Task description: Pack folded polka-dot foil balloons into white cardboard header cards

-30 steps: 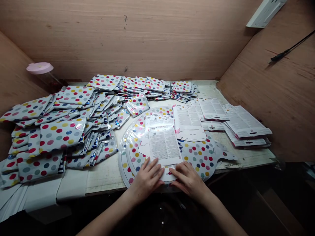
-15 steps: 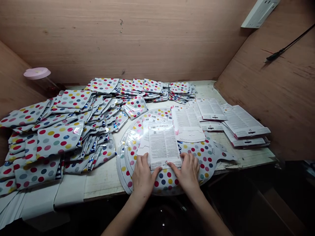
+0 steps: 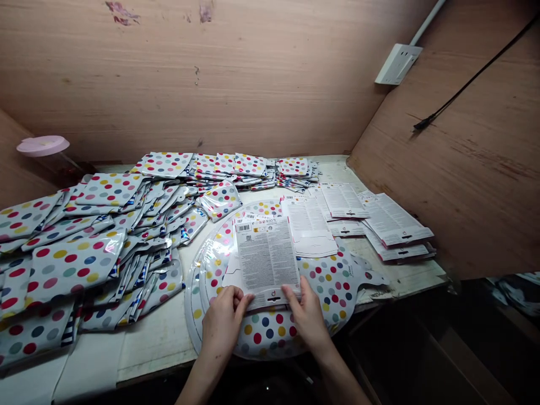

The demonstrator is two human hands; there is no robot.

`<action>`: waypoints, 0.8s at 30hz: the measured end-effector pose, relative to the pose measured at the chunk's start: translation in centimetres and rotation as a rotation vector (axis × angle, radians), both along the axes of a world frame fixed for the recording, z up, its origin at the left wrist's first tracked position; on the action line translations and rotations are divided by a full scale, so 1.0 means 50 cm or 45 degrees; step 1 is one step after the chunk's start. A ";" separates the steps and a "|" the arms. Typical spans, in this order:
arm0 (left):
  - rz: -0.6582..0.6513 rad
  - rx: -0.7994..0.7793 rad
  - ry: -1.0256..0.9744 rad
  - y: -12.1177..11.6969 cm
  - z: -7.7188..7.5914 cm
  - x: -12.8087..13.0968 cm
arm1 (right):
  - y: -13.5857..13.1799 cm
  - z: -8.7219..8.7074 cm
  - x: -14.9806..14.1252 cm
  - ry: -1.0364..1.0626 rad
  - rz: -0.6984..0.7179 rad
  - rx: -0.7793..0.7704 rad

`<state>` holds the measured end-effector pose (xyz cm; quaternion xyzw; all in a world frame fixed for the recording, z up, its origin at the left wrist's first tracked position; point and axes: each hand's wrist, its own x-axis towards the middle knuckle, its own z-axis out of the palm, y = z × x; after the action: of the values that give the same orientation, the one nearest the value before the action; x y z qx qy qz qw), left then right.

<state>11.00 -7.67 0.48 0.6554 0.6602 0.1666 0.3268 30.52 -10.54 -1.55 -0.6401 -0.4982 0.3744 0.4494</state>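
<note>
Between my two hands is a white printed card packet [image 3: 270, 261], covered in small text, with a barcode and a hang slot at the edge nearest me. My left hand [image 3: 223, 318] is closed on its lower left corner, fingers curled and thumb at the edge. At the lower right corner, my right hand [image 3: 307, 312] grips it with the thumb on the front and the fingers mostly behind. The packet is tilted up slightly over large flat polka-dot foil balloons [image 3: 270, 337]. More printed packets lie partly under it, and another one [image 3: 310, 225] rests just beyond to the right.
Folded polka-dot foil pieces [image 3: 76, 261] are heaped on the left and along the back. Stacked printed packets [image 3: 396, 219] lie at the right. A pink-lidded cup [image 3: 44, 145] stands back left. Wooden walls enclose the table; a cable [image 3: 464, 84] hangs at right.
Both hands have closed on the packet's near corners, and its near edge has come up towards me. Before, my hands rested beside it. The whole view has shifted slightly.
</note>
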 end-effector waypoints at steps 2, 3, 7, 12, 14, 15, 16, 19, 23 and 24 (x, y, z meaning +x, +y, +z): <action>-0.014 0.098 -0.159 0.007 0.003 -0.010 | 0.034 0.038 0.070 0.216 -0.126 -0.093; 0.004 0.196 -0.161 0.014 0.002 -0.010 | 0.061 0.057 0.120 0.203 -0.298 -0.090; 0.128 0.497 0.175 0.065 -0.013 0.017 | 0.193 0.116 0.347 -0.178 -0.769 -0.012; 0.275 0.369 0.127 0.129 -0.027 0.041 | 0.268 0.151 0.460 -0.502 -0.959 -0.126; 0.324 0.343 0.042 0.139 -0.025 0.028 | 0.250 0.150 0.425 -0.653 -1.016 -0.075; 0.341 0.333 -0.004 0.139 -0.022 0.020 | 0.232 0.146 0.391 -0.701 -0.997 -0.036; 0.358 0.321 -0.065 0.137 -0.019 0.012 | 0.209 0.140 0.346 -0.682 -0.911 -0.007; 0.381 0.295 -0.283 0.112 -0.003 0.003 | 0.120 0.116 0.171 -0.009 -0.207 -0.147; 0.350 0.239 -1.002 0.060 0.016 0.024 | 0.026 0.093 -0.043 1.169 0.235 -0.364; 0.344 0.228 -1.140 0.047 0.017 0.028 | 0.016 0.090 -0.075 1.337 0.123 -0.317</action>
<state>12.42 -5.32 1.32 0.4531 0.5168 0.5298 0.4970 26.76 -9.76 2.96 -0.3918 -0.1874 0.7203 0.5410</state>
